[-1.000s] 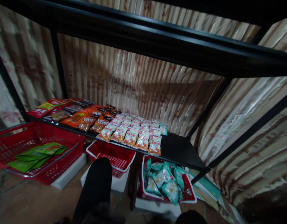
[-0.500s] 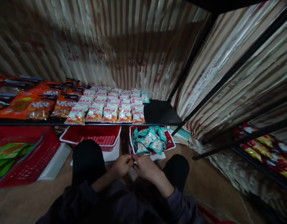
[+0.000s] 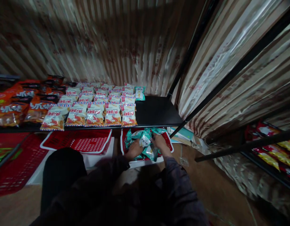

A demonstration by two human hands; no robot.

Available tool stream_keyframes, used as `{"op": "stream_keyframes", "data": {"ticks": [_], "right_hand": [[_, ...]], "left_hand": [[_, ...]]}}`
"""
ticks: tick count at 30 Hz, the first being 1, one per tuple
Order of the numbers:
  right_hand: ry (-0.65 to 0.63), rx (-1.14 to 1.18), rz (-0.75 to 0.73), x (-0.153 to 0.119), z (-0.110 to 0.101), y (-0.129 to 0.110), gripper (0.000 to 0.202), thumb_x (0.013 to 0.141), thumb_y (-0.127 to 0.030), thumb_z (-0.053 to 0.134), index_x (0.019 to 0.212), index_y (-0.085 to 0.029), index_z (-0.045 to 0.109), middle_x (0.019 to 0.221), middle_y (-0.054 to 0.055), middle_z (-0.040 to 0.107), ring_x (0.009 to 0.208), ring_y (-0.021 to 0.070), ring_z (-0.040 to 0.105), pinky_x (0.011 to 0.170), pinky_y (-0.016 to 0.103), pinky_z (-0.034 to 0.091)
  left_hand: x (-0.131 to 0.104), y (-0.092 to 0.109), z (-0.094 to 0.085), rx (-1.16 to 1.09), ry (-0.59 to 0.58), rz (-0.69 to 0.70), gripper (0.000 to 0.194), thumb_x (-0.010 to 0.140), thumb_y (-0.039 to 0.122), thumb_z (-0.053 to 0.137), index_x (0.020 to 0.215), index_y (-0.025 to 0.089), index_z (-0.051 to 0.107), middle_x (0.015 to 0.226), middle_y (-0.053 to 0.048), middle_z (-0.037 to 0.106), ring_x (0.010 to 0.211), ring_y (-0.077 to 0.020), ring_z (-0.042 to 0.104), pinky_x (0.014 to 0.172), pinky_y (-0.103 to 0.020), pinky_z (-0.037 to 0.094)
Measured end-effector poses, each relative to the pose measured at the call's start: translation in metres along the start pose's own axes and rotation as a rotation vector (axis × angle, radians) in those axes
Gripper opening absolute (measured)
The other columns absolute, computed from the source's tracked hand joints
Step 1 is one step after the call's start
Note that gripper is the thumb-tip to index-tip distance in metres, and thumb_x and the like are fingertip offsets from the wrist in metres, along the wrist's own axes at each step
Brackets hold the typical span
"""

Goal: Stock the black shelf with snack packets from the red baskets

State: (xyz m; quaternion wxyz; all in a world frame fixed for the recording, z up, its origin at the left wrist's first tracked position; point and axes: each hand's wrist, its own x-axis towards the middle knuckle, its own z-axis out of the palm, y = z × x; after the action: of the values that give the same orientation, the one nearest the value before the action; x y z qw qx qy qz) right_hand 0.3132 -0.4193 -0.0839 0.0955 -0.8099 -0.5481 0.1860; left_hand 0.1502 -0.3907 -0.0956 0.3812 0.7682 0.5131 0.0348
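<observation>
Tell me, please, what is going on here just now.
A person's left hand and right hand are in among the teal snack bags in a red basket, below the black shelf. Whether either grips a bag is unclear. On the shelf, a lone teal bag sits right of the rows of white-and-orange snack bags.

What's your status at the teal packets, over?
Left hand and right hand on the teal packets, grip unclear. Packets piled in red basket. Nothing seen blocking either hand.
</observation>
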Motion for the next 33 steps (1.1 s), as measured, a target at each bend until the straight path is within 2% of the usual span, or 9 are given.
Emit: {"op": "stream_keyframes", "data": {"ticks": [4, 8, 11, 14, 17, 22, 26, 28, 33], "right_hand": [[-0.097, 0.077, -0.104, 0.028, 0.006, 0.016, 0.017, 0.083, -0.014, 0.056, 0.087, -0.018, 0.072, 0.091, 0.01, 0.074, 0.089, 0.0207, 0.067, 0.079, 0.027, 0.045], [-0.193, 0.219, -0.261, 0.038, 0.001, 0.029, 0.017, 0.087, -0.022, 0.052, 0.082, -0.019, 0.068, 0.081, 0.001, 0.07, 0.076, 0.0138, 0.062, 0.07, 0.022, 0.044], [-0.27, 0.497, -0.365, 0.037, -0.007, 0.037, 0.022, 0.087, -0.038, 0.054, 0.079, -0.019, 0.064, 0.068, -0.004, 0.06, 0.065, 0.0114, 0.055, 0.061, 0.02, 0.041], [-0.256, 0.853, -0.39, 0.034, -0.015, 0.036, 0.032, 0.079, -0.05, 0.063, 0.07, -0.019, 0.061, 0.058, -0.006, 0.05, 0.057, 0.0101, 0.045, 0.055, 0.021, 0.036], [-0.175, 1.041, -0.309, 0.03, -0.019, 0.025, 0.036, 0.072, -0.055, 0.069, 0.071, -0.02, 0.063, 0.058, -0.007, 0.05, 0.056, 0.0105, 0.045, 0.054, 0.022, 0.039], [-0.061, 1.146, -0.227, 0.023, -0.025, 0.004, 0.039, 0.068, -0.055, 0.074, 0.082, -0.02, 0.069, 0.065, -0.005, 0.058, 0.059, 0.0115, 0.051, 0.053, 0.022, 0.044], [-0.013, 1.306, -0.175, 0.003, -0.028, -0.014, 0.047, 0.071, -0.051, 0.075, 0.108, -0.024, 0.067, 0.075, -0.004, 0.065, 0.07, 0.0124, 0.059, 0.066, 0.025, 0.051], [-0.027, 1.363, -0.15, -0.01, -0.028, -0.026, 0.049, 0.07, -0.049, 0.077, 0.111, -0.024, 0.066, 0.081, -0.003, 0.067, 0.075, 0.0131, 0.062, 0.073, 0.026, 0.052], [-0.071, 1.429, -0.153, -0.04, -0.023, -0.059, 0.058, 0.065, -0.045, 0.081, 0.115, -0.023, 0.062, 0.09, 0.0, 0.071, 0.082, 0.0158, 0.065, 0.076, 0.028, 0.053]], "left_hand": [[0.01, -0.009, 0.015, 0.011, 0.103, -0.01, 0.05, 0.085, 0.019, 0.052, 0.133, 0.004, 0.048, 0.132, -0.024, 0.058, 0.125, -0.0323, 0.054, 0.106, -0.039, 0.04], [0.009, -0.017, 0.015, -0.01, 0.131, -0.018, 0.042, 0.085, 0.024, 0.053, 0.124, 0.01, 0.055, 0.12, -0.017, 0.066, 0.116, -0.0288, 0.06, 0.101, -0.039, 0.044], [0.0, -0.018, 0.01, -0.086, 0.165, 0.009, 0.034, 0.084, 0.031, 0.056, 0.113, 0.016, 0.061, 0.112, -0.012, 0.068, 0.11, -0.0256, 0.062, 0.098, -0.037, 0.046], [-0.004, -0.014, 0.001, -0.268, 0.252, 0.065, 0.035, 0.082, 0.04, 0.058, 0.11, 0.019, 0.063, 0.118, -0.01, 0.066, 0.115, -0.026, 0.06, 0.101, -0.039, 0.045], [0.0, -0.009, -0.006, -0.579, 0.27, 0.095, 0.044, 0.08, 0.043, 0.06, 0.115, 0.018, 0.06, 0.121, -0.012, 0.065, 0.114, -0.0265, 0.061, 0.098, -0.04, 0.048], [0.003, 0.003, -0.024, -1.001, 0.202, 0.047, 0.04, 0.068, 0.046, 0.073, 0.095, 0.018, 0.064, 0.095, -0.009, 0.073, 0.096, -0.0249, 0.069, 0.084, -0.036, 0.055], [-0.009, 0.012, -0.043, -1.151, 0.327, 0.035, 0.048, 0.059, 0.053, 0.08, 0.084, 0.017, 0.062, 0.086, -0.007, 0.073, 0.087, -0.024, 0.069, 0.077, -0.034, 0.056], [-0.016, 0.015, -0.051, -1.191, 0.346, 0.042, 0.049, 0.058, 0.055, 0.08, 0.084, 0.017, 0.06, 0.086, -0.006, 0.073, 0.085, -0.0225, 0.069, 0.076, -0.033, 0.055], [-0.036, 0.015, -0.066, -1.263, 0.361, 0.104, 0.05, 0.063, 0.057, 0.077, 0.087, 0.018, 0.057, 0.087, -0.005, 0.072, 0.081, -0.0189, 0.068, 0.071, -0.029, 0.053]]}}
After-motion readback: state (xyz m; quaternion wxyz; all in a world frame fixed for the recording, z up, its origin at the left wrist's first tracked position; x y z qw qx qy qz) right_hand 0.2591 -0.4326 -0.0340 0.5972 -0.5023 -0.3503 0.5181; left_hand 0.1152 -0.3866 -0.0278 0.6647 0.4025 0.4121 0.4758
